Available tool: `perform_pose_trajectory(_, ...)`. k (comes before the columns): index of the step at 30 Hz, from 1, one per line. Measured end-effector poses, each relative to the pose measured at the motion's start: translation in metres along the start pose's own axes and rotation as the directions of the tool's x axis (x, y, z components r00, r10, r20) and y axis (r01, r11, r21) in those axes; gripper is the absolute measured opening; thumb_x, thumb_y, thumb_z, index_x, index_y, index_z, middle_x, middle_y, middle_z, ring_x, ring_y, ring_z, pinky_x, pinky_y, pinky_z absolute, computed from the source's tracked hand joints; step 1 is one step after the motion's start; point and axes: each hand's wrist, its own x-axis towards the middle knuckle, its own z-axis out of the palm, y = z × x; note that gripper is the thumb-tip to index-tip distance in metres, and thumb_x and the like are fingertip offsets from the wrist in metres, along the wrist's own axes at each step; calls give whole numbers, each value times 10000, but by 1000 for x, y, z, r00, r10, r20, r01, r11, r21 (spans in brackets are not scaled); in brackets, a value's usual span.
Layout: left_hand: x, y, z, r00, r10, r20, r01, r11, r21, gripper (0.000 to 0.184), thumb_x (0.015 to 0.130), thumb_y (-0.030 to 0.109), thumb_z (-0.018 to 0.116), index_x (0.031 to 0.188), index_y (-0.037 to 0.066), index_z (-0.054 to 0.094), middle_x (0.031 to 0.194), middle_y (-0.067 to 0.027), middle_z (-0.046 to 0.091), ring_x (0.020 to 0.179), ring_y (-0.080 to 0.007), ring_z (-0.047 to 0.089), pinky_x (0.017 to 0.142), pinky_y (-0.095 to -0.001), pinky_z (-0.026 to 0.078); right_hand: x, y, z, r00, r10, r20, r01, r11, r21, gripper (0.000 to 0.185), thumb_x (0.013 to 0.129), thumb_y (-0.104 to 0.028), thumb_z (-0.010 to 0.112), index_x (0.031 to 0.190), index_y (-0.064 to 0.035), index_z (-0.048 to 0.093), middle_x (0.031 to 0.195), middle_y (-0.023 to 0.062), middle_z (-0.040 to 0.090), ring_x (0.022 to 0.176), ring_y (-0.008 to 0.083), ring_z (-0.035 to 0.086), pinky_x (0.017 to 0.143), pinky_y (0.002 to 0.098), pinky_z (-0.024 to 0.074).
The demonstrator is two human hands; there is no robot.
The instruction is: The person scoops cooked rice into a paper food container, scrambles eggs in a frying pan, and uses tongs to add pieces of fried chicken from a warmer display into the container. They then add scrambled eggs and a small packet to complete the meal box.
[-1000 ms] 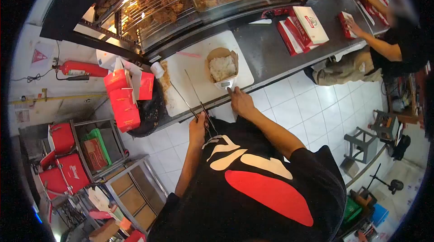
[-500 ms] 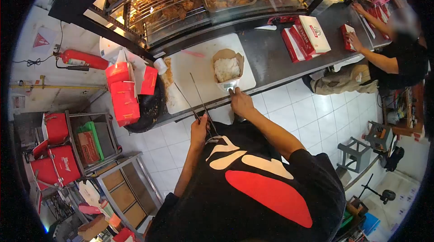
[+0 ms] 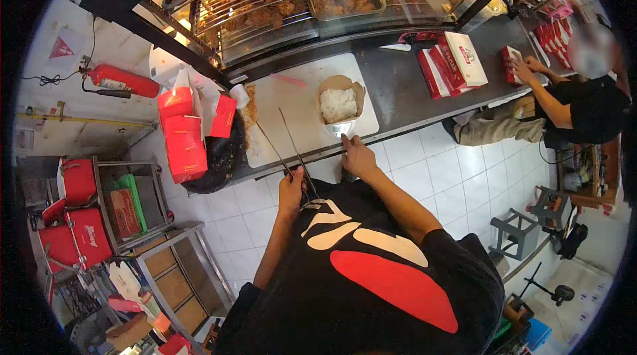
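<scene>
My left hand [image 3: 292, 190] is closed round the handle end of long metal tongs [image 3: 271, 146], whose two tips stand apart over the white cutting board [image 3: 265, 99]. My right hand [image 3: 359, 158] is at the front of a small white scale [image 3: 341, 129], one finger at its edge beside the display. That hand's other fingers are curled, and nothing shows in them. On the scale stands an open brown paper box [image 3: 359, 94] holding white rice [image 3: 338, 104]. A pink strip [image 3: 288, 80] lies on the board behind the tongs.
A glass cabinet with fried food [image 3: 265, 6] runs behind the counter [image 3: 398, 89]. Red boxes [image 3: 182, 139] are stacked by a dark pan [image 3: 222, 162] at left. More red-and-white boxes [image 3: 458, 63] lie at right, near a co-worker [image 3: 570, 103] holding a small box [image 3: 511, 65].
The view has shifted slightly. My right finger has moved a little from the scale's display to its edge. The co-worker's far hand has come in to the small box. The tongs stay in my left hand.
</scene>
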Motion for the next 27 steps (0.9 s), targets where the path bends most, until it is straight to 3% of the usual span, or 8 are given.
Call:
perform_pose_trajectory(3, 6, -4, -1, 1000, -7, -6, 7, 1000, -5, 349, 910, 361, 549, 727, 63, 557, 578, 21, 476, 504, -65, 405, 459, -230, 297, -6, -1, -2, 998, 39, 51, -40, 999, 25, 631, 739, -189, 610, 1319, -65, 397, 1097, 206, 490, 862, 370, 605, 687, 436, 522)
perform_pose_trajectory(6, 8, -2, 0, 1000, -3, -10, 3, 1000, 3, 349, 906, 364, 557, 741, 56, 561, 581, 21, 476, 507, -66, 412, 461, -229, 306, -12, 1, 3, 999, 20, -31, -18, 998, 57, 628, 745, -197, 608, 1322, -66, 398, 1144, 226, 488, 891, 386, 597, 697, 446, 518)
perform_pose_trajectory(9, 12, 0, 4, 1000, -4, 8, 4, 1000, -6, 345, 905, 360, 562, 756, 49, 569, 585, 22, 478, 507, -65, 414, 461, -229, 308, -13, -6, -14, 988, 96, 122, -106, 991, 79, 609, 790, -229, 578, 1334, -38, 382, 1165, 226, 465, 916, 375, 593, 745, 430, 516)
perform_pose_trajectory(15, 15, 4, 11, 1000, 26, 1, -26, 999, 31, 333, 913, 345, 552, 787, 38, 585, 585, 26, 477, 490, -62, 401, 448, -229, 302, -12, 9, 4, 992, 66, 107, -82, 985, 151, 604, 809, -281, 582, 1329, -41, 393, 1215, 248, 469, 925, 372, 594, 778, 415, 506)
perform_pose_trajectory(18, 17, 7, 15, 995, 93, -21, -92, 995, 51, 330, 916, 341, 547, 809, 33, 590, 577, 31, 469, 491, -59, 398, 443, -232, 300, -14, -5, -7, 964, -33, 265, -120, 834, 539, 576, 783, -237, 614, 1284, -12, 441, 1158, 249, 525, 904, 358, 613, 792, 390, 488)
perform_pose_trajectory(21, 10, 21, 29, 979, 199, -45, -196, 979, 58, 308, 915, 323, 552, 868, 22, 599, 604, 25, 494, 506, -57, 411, 452, -229, 322, -22, -46, -40, 911, -150, 385, -230, 590, 774, 613, 767, -190, 642, 1304, -6, 411, 1211, 241, 499, 999, 330, 581, 813, 365, 477)
perform_pose_trajectory(24, 6, 37, 44, 945, 325, -44, -321, 944, 79, 300, 913, 291, 561, 1012, 10, 595, 686, 7, 547, 543, -54, 439, 474, -220, 356, -28, -73, -51, 937, -335, -100, 317, 691, 650, 680, 737, -113, 643, 1339, -10, 345, 1216, 233, 485, 1068, 329, 534, 825, 364, 470)
perform_pose_trajectory(27, -1, 50, 51, 928, 372, 22, -371, 918, 143, 354, 913, 246, 564, 1177, 10, 545, 790, -8, 587, 590, -54, 474, 502, -213, 388, -23, -83, -64, 965, -263, -6, 206, 740, 640, 755, 712, -73, 641, 1367, -11, 271, 1217, 239, 467, 1104, 339, 498, 824, 380, 466)
